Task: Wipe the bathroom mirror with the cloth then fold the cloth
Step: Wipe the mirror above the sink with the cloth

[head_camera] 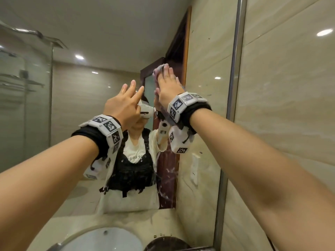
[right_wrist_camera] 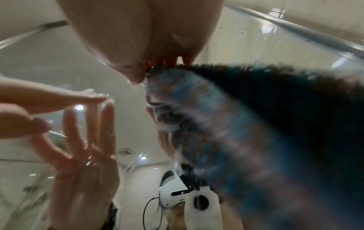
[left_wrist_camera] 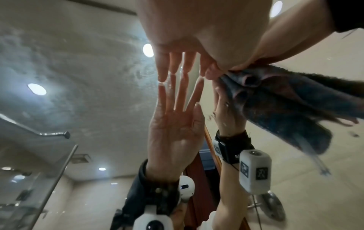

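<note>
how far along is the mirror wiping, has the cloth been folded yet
Mid-wipe. The right hand presses the cloth flat against the mirror; the left hand touches the glass with its fingertips. Smears remain on the lower mirror. Folding not begun: the cloth is bunched.

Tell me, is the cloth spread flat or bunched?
Bunched: the cloth shows rolled folds under the right hand against the mirror.

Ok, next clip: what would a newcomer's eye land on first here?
Two raised arms fill the head view: the right hand presses a cloth flat against the mirror, upper centre. Beside it the left hand touches the glass with straight fingertips. Wipe smears show on the mirror lower down, above the sink.
</note>
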`<state>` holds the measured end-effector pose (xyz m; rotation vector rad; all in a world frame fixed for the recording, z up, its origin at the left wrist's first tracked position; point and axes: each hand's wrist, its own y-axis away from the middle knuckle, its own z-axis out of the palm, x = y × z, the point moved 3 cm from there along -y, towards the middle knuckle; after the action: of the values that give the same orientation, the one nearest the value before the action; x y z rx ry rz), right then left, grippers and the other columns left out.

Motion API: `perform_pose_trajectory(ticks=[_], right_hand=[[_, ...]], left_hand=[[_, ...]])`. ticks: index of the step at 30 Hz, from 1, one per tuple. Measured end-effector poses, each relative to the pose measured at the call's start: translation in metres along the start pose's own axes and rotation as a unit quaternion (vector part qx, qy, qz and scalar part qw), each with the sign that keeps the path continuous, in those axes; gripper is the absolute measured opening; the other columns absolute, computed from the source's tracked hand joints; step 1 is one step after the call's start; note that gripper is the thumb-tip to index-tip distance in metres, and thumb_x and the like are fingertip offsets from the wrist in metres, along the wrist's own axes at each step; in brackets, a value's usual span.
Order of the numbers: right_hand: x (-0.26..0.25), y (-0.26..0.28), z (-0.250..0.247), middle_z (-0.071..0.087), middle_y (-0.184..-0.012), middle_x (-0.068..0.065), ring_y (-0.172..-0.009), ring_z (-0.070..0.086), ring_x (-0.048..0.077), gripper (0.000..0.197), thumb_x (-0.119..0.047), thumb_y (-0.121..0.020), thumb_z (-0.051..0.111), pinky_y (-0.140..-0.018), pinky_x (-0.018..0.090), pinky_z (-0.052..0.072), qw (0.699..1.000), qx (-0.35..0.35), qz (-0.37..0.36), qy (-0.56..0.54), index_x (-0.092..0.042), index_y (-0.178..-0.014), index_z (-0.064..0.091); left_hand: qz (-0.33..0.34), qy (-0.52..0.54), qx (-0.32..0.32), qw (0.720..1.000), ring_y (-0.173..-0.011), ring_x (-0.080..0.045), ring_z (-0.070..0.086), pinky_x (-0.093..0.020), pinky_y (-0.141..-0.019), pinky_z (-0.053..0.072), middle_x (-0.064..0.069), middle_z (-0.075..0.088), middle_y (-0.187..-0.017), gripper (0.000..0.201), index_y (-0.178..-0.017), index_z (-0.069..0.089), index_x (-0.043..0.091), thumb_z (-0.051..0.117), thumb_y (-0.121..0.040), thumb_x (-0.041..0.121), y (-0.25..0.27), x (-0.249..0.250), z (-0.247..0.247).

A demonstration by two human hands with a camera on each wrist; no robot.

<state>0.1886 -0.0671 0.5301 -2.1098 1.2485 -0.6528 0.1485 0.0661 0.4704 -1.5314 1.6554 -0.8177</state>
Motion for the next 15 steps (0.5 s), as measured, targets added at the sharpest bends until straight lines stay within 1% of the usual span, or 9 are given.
perform_pose_trajectory(ticks=[2,3,5,6,8,11,13,15], right_hand=[[0.0,0.0,0.001,-0.013,-0.158,0.013,-0.147,-0.009,0.028,0.064,-0.021,-0.099,0.036,-0.12,0.042,0.005,1.0,-0.003,-0.003,-0.004,-0.007,-0.15,0.0],[0.003,0.0,-0.001,-0.014,-0.158,0.012,-0.147,-0.01,0.027,0.064,-0.02,-0.099,0.036,-0.12,0.042,0.004,1.0,-0.008,0.001,-0.012,-0.007,-0.15,-0.001],[0.01,0.002,-0.004,-0.016,-0.158,0.012,-0.147,-0.01,0.026,0.069,-0.018,-0.098,0.041,-0.12,0.042,0.003,0.999,-0.02,0.018,-0.02,-0.008,-0.15,-0.002],[0.016,0.003,-0.006,-0.017,-0.157,0.012,-0.147,-0.01,0.026,0.069,-0.019,-0.098,0.041,-0.12,0.043,0.002,0.999,-0.025,0.035,-0.024,-0.008,-0.15,-0.003],[0.032,0.005,-0.009,-0.018,-0.157,0.014,-0.147,-0.01,0.027,0.066,-0.022,-0.099,0.038,-0.119,0.044,0.001,0.996,-0.031,0.077,-0.029,-0.009,-0.15,-0.003],[0.079,0.018,-0.013,-0.014,-0.157,0.019,-0.147,-0.005,0.031,0.066,-0.024,-0.099,0.037,-0.12,0.046,0.004,0.985,-0.033,0.165,-0.025,-0.006,-0.15,-0.002],[0.106,0.029,-0.01,-0.011,-0.157,0.02,-0.147,0.001,0.032,0.064,-0.023,-0.099,0.037,-0.12,0.048,0.008,0.978,-0.036,0.205,-0.006,-0.004,-0.15,0.004],[0.119,0.037,-0.005,-0.009,-0.157,0.019,-0.146,0.004,0.032,0.059,-0.021,-0.1,0.036,-0.119,0.048,0.013,0.974,-0.019,0.227,-0.002,-0.004,-0.15,0.009]], left_hand=[[0.009,0.019,-0.008,1.0,-0.145,-0.017,0.009,-0.041,-0.108,0.033,0.002,0.005,-0.158,0.058,-0.149,0.002,0.028,0.029,-0.097,0.031,0.003,-0.005,-0.003],[0.015,0.024,-0.013,1.0,-0.145,-0.016,0.006,-0.039,-0.11,0.03,0.002,0.004,-0.158,0.059,-0.149,0.0,0.028,0.029,-0.098,0.031,0.006,-0.006,-0.004],[0.032,0.02,-0.006,0.999,-0.145,-0.019,0.007,-0.037,-0.114,0.022,-0.002,0.008,-0.158,0.058,-0.149,0.003,0.027,0.031,-0.099,0.031,0.016,-0.004,-0.003],[0.034,0.019,0.006,0.999,-0.145,-0.021,0.009,-0.037,-0.115,0.021,-0.004,0.011,-0.157,0.057,-0.149,0.006,0.026,0.032,-0.099,0.031,0.021,-0.003,-0.001],[0.024,0.027,0.021,0.999,-0.144,-0.024,0.012,-0.041,-0.116,0.023,-0.007,0.015,-0.156,0.056,-0.149,0.013,0.024,0.035,-0.098,0.031,0.027,0.0,0.001],[-0.007,0.034,0.02,0.999,-0.144,-0.028,0.014,-0.047,-0.114,0.024,-0.009,0.015,-0.156,0.055,-0.148,0.016,0.02,0.033,-0.097,0.03,0.031,0.007,0.003],[-0.03,0.038,0.001,0.999,-0.144,-0.028,0.011,-0.05,-0.114,0.023,-0.008,0.012,-0.157,0.055,-0.149,0.015,0.018,0.031,-0.097,0.028,0.034,0.009,0.005],[-0.034,0.026,-0.031,0.999,-0.145,-0.027,0.008,-0.054,-0.113,0.023,-0.006,0.007,-0.158,0.055,-0.149,0.014,0.017,0.029,-0.097,0.027,0.034,0.009,0.009]])
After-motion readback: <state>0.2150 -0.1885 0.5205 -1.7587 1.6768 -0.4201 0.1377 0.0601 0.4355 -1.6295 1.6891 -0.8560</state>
